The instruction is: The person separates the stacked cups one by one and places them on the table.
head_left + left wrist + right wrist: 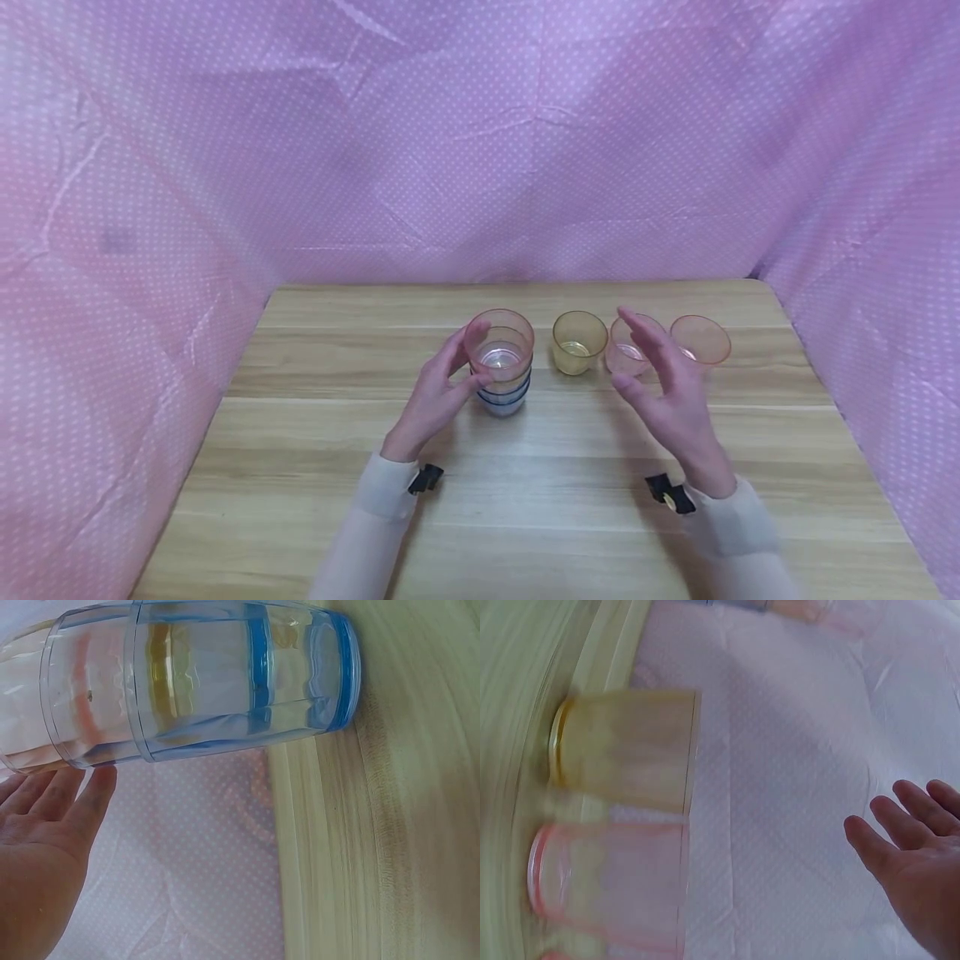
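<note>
A nested stack of clear tinted cups [504, 398] stands upright on the table, blue at the bottom and pink at the top. My left hand [437, 393] holds its upper part from the left, thumb in front and fingers round the back. The left wrist view shows the stack [206, 682] from the side, fingertips at its upper cups. To the stack's right stand a yellow cup [580, 337] and two pink cups, the nearer [621, 350] partly hidden by my right hand [671, 408]. That hand is raised with fingers extended and thumb apart, holding nothing.
The wood-grain table [525, 517] has its back edge against a pink dotted cloth [480, 167], which also hangs at both sides. The farther pink cup [705, 335] ends the row on the right. Black clips [426, 478] sit at both wrists.
</note>
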`<state>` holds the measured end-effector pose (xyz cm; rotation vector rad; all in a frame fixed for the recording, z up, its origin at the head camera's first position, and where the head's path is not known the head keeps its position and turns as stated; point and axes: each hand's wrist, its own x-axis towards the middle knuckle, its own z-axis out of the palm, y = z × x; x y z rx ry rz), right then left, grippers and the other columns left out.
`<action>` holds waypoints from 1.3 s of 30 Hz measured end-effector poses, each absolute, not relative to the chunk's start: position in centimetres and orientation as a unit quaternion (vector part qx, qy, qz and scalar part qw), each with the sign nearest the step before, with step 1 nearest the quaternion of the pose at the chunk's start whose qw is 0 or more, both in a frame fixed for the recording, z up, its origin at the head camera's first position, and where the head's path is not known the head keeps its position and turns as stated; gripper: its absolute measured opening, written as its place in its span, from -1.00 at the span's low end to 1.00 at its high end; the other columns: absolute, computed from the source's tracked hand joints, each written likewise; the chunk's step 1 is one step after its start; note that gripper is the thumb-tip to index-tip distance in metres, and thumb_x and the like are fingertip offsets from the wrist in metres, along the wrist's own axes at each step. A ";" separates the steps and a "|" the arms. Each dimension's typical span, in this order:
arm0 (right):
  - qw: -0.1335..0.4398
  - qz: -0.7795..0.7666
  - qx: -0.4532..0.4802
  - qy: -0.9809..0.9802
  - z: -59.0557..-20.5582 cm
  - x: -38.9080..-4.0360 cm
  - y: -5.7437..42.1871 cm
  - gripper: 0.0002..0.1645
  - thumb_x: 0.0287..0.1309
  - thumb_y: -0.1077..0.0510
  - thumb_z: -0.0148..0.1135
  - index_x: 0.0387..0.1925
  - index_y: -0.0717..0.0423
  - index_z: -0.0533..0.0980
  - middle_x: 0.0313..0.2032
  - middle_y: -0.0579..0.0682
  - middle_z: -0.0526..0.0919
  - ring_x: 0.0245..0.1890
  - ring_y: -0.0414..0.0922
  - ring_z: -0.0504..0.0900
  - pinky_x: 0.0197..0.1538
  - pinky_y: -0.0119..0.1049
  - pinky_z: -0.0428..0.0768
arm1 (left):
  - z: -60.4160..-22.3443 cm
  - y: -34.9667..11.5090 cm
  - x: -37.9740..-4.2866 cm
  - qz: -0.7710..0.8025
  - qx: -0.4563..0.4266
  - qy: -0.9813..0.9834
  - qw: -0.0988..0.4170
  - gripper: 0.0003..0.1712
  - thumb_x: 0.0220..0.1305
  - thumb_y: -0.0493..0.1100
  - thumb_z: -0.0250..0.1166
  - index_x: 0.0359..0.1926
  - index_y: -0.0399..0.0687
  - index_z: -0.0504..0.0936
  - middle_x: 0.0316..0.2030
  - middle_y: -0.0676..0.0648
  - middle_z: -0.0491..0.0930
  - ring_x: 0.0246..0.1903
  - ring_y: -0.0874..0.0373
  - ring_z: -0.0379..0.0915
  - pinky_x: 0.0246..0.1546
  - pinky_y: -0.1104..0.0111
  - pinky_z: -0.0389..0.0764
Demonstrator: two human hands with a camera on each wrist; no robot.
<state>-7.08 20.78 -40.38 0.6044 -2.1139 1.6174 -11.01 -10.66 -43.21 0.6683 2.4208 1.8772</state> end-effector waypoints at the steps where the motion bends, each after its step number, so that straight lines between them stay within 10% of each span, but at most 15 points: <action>1: 0.201 0.577 0.223 -0.759 -40.4 -7.2 20.4 -0.13 0.06 0.51 0.38 0.44 0.32 0.35 0.42 0.21 0.43 0.42 -0.06 0.42 0.51 -0.24 0.34 | -43.2 -10.6 -11.0 0.600 0.215 0.771 0.003 -0.18 0.34 -0.24 0.41 0.56 0.07 0.29 0.45 0.01 0.41 0.42 0.10 0.34 0.45 0.10 0.40; 13: 0.154 0.532 0.267 -0.788 -40.2 -8.6 16.8 -0.05 0.23 -0.03 0.50 0.54 0.08 0.29 0.50 0.04 0.36 0.49 0.01 0.32 0.55 -0.16 0.27 | -43.5 -10.3 -11.0 0.605 0.218 0.766 0.003 -0.16 0.35 -0.29 0.38 0.57 0.06 0.26 0.46 0.00 0.40 0.44 0.13 0.30 0.47 0.14 0.36; 31: 0.055 0.500 0.247 -0.829 -40.3 -11.1 14.1 0.02 0.25 -0.19 0.46 0.61 -0.13 0.19 0.55 -0.08 0.26 0.47 0.14 0.33 0.48 0.22 0.32 | -43.5 -10.1 -11.2 0.594 0.236 0.769 0.001 -0.17 0.40 -0.15 0.37 0.59 0.06 0.23 0.47 -0.04 0.38 0.42 0.04 0.35 0.46 0.14 0.38; 39: 0.070 0.485 0.268 -0.829 -40.7 -11.6 13.5 0.07 0.14 0.11 0.57 0.58 0.07 0.20 0.52 0.04 0.31 0.46 0.09 0.36 0.53 0.13 0.29 | -43.4 -10.1 -11.0 0.593 0.222 0.774 0.011 -0.17 0.40 -0.18 0.37 0.59 0.06 0.23 0.47 -0.04 0.38 0.40 0.01 0.37 0.46 0.11 0.38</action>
